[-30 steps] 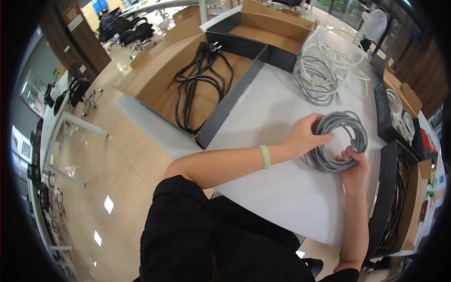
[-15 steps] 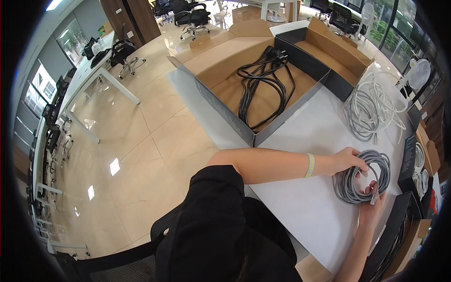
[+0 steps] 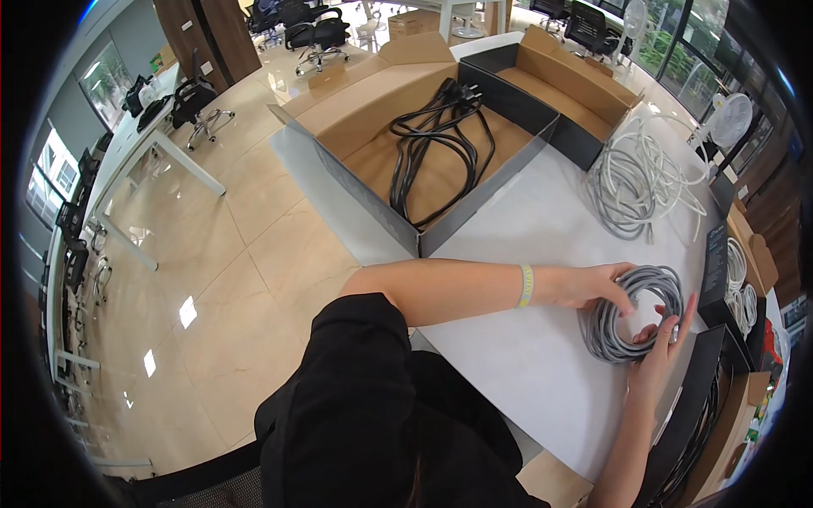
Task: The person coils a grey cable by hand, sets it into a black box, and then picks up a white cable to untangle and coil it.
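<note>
A coiled grey cable [image 3: 608, 328] is held between both hands above the white table [image 3: 508, 364]. My left hand [image 3: 603, 286] grips the upper left of the coil, thumb over the front and fingers partly hidden behind it. At the lower right, my right hand [image 3: 656, 347] has its thumb and some fingers closed around the coil, with one finger pointing up. A cable end with a plug [image 3: 674, 334] shows beside the right thumb. Beyond the hands, a loose pile of white and grey cables [image 3: 631, 190] lies on the table.
An open box [image 3: 487, 207] holding a black power cable [image 3: 402, 161] stands at the table's far left, with another open box [image 3: 584, 144] behind it. At right are a box with white cables [image 3: 735, 292] and one with black cables [image 3: 707, 423]. A chair back [image 3: 212, 491] is lower left.
The camera view has shifted, moving the scene left. One right finger now points up beside the coil, and the cable's plug end sits closer against the right hand.
</note>
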Available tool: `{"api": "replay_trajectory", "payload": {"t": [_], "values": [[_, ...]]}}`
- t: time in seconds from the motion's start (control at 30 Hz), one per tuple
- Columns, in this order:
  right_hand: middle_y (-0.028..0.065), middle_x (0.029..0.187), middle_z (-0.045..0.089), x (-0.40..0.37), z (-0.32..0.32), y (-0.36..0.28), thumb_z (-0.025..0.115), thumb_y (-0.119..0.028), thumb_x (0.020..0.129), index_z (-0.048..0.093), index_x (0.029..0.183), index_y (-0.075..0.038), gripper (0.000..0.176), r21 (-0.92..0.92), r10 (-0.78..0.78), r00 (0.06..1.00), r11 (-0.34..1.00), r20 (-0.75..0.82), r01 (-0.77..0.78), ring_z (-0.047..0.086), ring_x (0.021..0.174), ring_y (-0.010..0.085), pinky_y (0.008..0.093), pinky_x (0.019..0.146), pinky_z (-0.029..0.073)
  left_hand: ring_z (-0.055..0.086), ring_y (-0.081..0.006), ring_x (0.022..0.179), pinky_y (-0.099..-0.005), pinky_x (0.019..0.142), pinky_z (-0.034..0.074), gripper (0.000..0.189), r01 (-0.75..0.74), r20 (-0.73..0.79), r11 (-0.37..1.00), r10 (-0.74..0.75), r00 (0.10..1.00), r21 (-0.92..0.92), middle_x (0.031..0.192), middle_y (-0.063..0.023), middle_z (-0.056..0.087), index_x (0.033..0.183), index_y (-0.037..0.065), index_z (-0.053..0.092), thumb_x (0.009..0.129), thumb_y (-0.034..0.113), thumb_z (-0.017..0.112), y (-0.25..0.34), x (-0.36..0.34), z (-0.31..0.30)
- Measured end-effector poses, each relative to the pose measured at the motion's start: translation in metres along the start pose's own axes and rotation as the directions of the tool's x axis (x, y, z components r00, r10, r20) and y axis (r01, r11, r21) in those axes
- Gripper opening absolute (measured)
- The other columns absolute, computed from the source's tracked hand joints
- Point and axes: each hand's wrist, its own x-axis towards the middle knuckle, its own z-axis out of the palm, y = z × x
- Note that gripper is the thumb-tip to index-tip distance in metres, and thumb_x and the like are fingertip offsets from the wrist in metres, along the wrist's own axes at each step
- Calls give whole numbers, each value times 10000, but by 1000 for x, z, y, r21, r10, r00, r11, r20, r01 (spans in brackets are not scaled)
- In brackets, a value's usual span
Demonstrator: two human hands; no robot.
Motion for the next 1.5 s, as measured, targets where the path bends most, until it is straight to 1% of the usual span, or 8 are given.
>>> {"api": "replay_trajectory", "payload": {"t": [0.17,0.23,0.43,0.5,0.6,1.17,1.33,1.5], "values": [[66,949,473,4,-4,7,433,-353,897,281,1335,-140,511,-27,-27,999,999,41,28,418,538,49,181,465,364,448,-120,955,-252,860,367,815,-48,-64,973,64,996,226,1054,-59,480,1282,21,277,622,114,746,-15,1,-1],[44,901,484,4,-8,10,436,-373,893,357,1291,-89,496,-9,-9,999,1000,45,10,416,543,51,179,466,353,439,-143,1006,-270,881,363,891,-183,-143,742,353,925,645,1146,-96,439,1301,-3,230,615,196,764,-21,0,2],[40,828,503,5,-13,14,416,-326,911,424,1208,1,441,-15,46,999,999,24,-46,423,540,39,170,463,360,443,-236,1062,-317,881,369,791,66,-275,555,303,913,829,1161,-188,420,1272,-24,266,674,228,718,-5,-10,19],[45,827,502,5,-13,11,423,-371,899,445,1183,-2,466,31,49,998,998,34,-50,434,541,45,176,464,359,501,-224,983,-316,829,404,622,-116,20,110,635,772,987,1077,-180,483,1200,5,368,707,198,694,-12,-5,12],[46,825,502,6,-13,11,439,-415,880,456,1170,-4,503,74,85,996,994,12,-86,436,537,49,177,464,362,558,-229,879,-304,771,439,411,-146,153,-72,719,678,987,972,-170,553,1074,8,450,745,136,660,-6,-1,15],[85,816,578,10,-14,5,467,-443,857,448,1116,-42,477,287,214,969,943,-126,-170,405,457,59,201,405,351,525,-110,928,-207,750,419,123,-418,-84,589,640,763,692,1154,-215,504,877,49,373,921,160,401,-16,0,22],[92,798,590,10,-12,2,421,-428,883,468,957,-50,388,351,224,960,924,-167,-155,425,481,67,206,412,355,550,-131,897,-245,712,456,228,-302,-587,937,347,731,178,1086,-156,527,903,62,397,925,288,382,-15,5,28],[127,833,599,10,-12,4,360,-446,897,445,973,-61,402,354,290,940,910,-177,-214,408,442,87,210,375,327,555,-133,886,-267,717,466,256,-233,-623,962,270,734,143,1051,-128,539,912,64,405,921,319,380,-15,6,18]]}}
